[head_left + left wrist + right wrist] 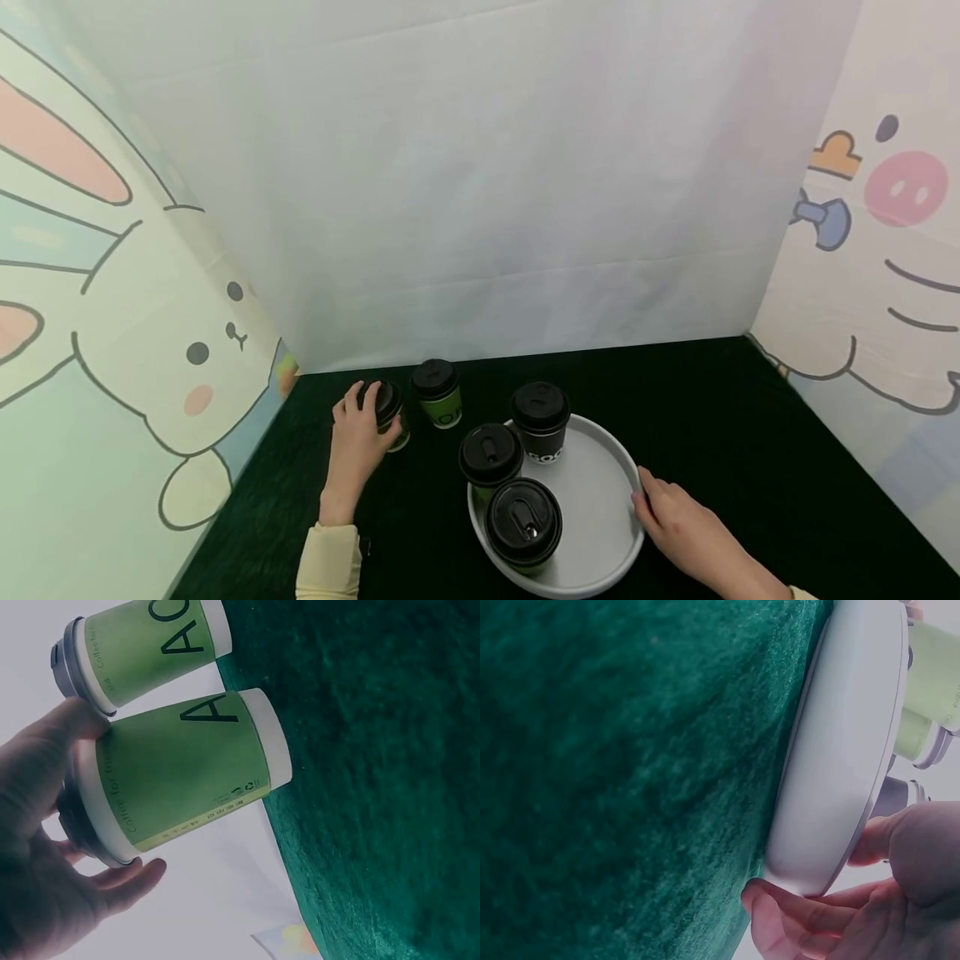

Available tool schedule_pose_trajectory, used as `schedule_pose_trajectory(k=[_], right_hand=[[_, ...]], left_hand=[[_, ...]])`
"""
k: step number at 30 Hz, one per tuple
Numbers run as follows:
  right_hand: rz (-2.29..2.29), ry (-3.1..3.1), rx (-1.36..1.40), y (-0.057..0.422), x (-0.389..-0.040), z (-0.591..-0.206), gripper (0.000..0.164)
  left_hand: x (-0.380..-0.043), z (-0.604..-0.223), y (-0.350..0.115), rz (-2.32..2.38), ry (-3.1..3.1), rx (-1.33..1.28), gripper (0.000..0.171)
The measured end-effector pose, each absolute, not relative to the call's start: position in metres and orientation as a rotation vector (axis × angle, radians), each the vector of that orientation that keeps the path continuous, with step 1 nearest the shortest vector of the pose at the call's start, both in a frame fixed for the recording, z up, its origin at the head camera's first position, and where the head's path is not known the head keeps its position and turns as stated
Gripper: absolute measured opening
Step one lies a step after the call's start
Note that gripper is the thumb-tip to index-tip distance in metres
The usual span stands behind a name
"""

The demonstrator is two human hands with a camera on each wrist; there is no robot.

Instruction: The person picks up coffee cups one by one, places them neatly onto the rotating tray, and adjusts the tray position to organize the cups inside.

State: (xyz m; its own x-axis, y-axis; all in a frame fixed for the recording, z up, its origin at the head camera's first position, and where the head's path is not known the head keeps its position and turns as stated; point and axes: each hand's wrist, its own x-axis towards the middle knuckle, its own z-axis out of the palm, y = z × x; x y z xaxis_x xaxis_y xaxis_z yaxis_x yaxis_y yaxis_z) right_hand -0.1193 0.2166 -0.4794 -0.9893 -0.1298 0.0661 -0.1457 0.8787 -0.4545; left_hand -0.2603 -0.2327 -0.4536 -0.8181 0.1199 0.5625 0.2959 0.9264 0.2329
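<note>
My left hand [360, 442] holds a green paper coffee cup [187, 769] near its black lid, thumb on one side and fingers on the other. I cannot tell whether its base touches the cloth. Right beside it stands a second green coffee cup [441, 407] with a black lid. My right hand [686, 525] grips the right rim of a round white tray [600, 508], the thumb over the edge and the fingers at its outer side. On the tray's left half are a dark cup [542, 421], a green cup [491, 454] and a nearer lidded cup [523, 523].
Dark green cloth [712, 417] covers the table. A white curtain [487, 183] hangs behind it. Cartoon panels stand at both sides, a rabbit [157, 350] on the left and a pig [885, 275] on the right.
</note>
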Motion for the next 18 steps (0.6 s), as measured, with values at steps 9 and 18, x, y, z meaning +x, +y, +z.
schedule_pose_trajectory(k=[9, 18], right_hand=[[0.750, -3.048, 0.176, 0.217, -0.119, -0.475, 0.053], [0.976, -3.086, 0.141, 0.223, -0.136, -0.474, 0.053]], left_hand=[[-0.251, -0.447, -0.231, -0.470, -2.507, -0.275, 0.072], [-0.231, -0.418, -0.213, -0.408, -2.398, -0.326, 0.070]])
